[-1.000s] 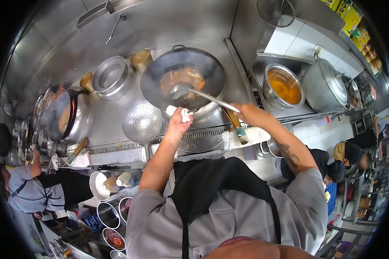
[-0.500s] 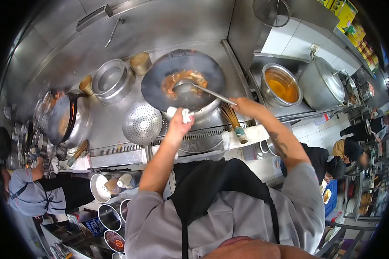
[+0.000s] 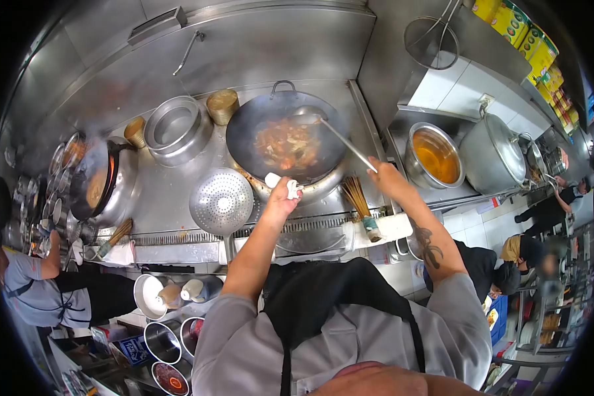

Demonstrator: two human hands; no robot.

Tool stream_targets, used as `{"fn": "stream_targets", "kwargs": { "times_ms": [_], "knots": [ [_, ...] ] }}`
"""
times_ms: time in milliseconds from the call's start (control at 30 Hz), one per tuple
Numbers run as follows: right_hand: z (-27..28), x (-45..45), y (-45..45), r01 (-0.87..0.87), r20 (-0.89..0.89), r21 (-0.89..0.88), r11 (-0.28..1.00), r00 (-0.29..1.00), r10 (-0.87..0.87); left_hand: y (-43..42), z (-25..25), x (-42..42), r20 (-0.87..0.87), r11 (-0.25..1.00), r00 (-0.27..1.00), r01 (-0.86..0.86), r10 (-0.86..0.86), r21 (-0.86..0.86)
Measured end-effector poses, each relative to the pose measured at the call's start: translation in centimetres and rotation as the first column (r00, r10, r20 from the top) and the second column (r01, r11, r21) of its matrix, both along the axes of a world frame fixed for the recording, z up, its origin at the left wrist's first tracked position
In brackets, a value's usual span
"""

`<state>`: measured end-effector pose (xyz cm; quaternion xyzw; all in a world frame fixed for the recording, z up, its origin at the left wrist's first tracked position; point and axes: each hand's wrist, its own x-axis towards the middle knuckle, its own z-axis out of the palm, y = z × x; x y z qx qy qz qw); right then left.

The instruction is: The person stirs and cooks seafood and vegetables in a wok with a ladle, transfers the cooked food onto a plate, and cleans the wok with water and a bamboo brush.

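Note:
A dark wok sits on the stove with steaming reddish food in it. My left hand is closed on a folded white cloth at the wok's near rim. The wok's near handle is hidden there. My right hand grips the end of a long-handled ladle, whose bowl lies at the wok's far right side, beyond the food. Left of my left hand is a perforated strainer. A bamboo brush lies between my right hand and the stove's front edge.
Stacked metal bowls and a tin stand left of the wok. To the right are a pot of orange liquid and a lidded pot. A co-worker works at another wok on the left; others are at right.
The ladle bowl has moved from the middle of the food to the wok's far right side. The wok now tips differently, with the food spread wider. The camera view has shifted slightly.

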<state>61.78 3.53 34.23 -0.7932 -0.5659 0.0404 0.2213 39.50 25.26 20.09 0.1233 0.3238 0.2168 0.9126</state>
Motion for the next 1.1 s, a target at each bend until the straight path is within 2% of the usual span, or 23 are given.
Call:
{"fn": "stream_targets", "kwargs": {
  "times_ms": [67,167,267,367,433,500,533,600,700,767,800,867,933,1000,1033,1100],
  "knots": [
    [-2.0,1.9,1.9,0.024,0.022,0.076,0.997,0.999,-0.026,0.2,-1.0,0.7,0.002,1.000,1.000,-0.020,0.020,-0.014],
    [-4.4,3.7,6.0,0.149,-0.010,0.011,0.989,0.989,-0.149,0.3,-1.1,1.1,0.012,0.998,0.999,-0.038,0.038,-0.053],
    [-2.5,0.7,10.8,0.258,-0.290,-0.222,0.940,0.903,-0.316,0.7,-2.1,1.3,0.011,0.997,0.999,-0.041,0.042,-0.067],
    [-7.1,-0.4,15.2,0.137,-0.416,-0.192,0.972,0.885,-0.207,0.4,-1.4,1.0,-0.014,0.995,0.999,-0.035,0.034,-0.097],
    [-5.9,-3.9,15.1,0.023,-0.534,-0.215,0.976,0.834,-0.138,0.6,-0.9,0.9,-0.059,0.992,0.998,-0.006,-0.001,-0.126],
    [-7.9,-4.0,12.3,-0.122,-0.288,-0.076,0.990,0.953,0.095,0.9,-1.0,1.0,-0.080,0.992,0.996,0.025,-0.035,-0.124],
    [-8.7,-3.5,10.5,-0.206,-0.140,-0.017,0.978,0.969,0.202,1.0,-0.8,1.1,-0.099,0.992,0.994,0.037,-0.049,-0.123],
    [-6.7,-1.7,5.8,-0.260,-0.077,-0.173,0.950,0.965,0.250,1.2,-0.6,1.3,-0.122,0.992,0.991,0.030,-0.045,-0.119],
    [-1.5,0.7,2.3,-0.196,0.090,-0.436,0.879,0.962,0.259,0.4,-0.7,1.3,-0.138,0.994,0.990,-0.035,0.020,-0.108],
    [-0.2,0.3,0.4,-0.220,0.137,-0.357,0.908,0.949,0.284,-1.5,1.0,0.7,-0.035,0.990,0.996,-0.081,0.078,-0.117],
    [0.7,0.5,0.1,-0.230,0.170,-0.311,0.922,0.941,0.292,-3.4,3.9,0.1,-0.035,0.988,0.995,-0.094,0.090,-0.124],
    [2.2,0.6,-1.4,-0.274,0.015,-0.262,0.925,0.957,0.288,-7.1,7.7,-1.6,-0.003,0.982,0.997,-0.070,0.071,-0.177],
    [1.8,0.8,-2.7,-0.358,-0.107,-0.176,0.917,0.933,0.343,-7.5,6.6,-1.5,-0.046,0.978,0.991,-0.133,0.127,-0.160],
    [3.6,0.7,-4.1,-0.431,-0.222,-0.233,0.872,0.896,0.384,-6.4,5.8,-0.4,-0.085,0.975,0.977,-0.201,0.194,-0.097],
    [5.3,0.5,-4.6,-0.460,-0.268,-0.252,0.851,0.878,0.396,-6.7,6.7,-0.4,-0.082,0.973,0.980,-0.188,0.179,-0.130],
    [7.8,0.2,-5.7,-0.408,-0.312,-0.432,0.804,0.904,0.291,-10.0,9.1,-0.7,-0.174,0.956,0.968,-0.215,0.181,-0.198]
  ]
}}
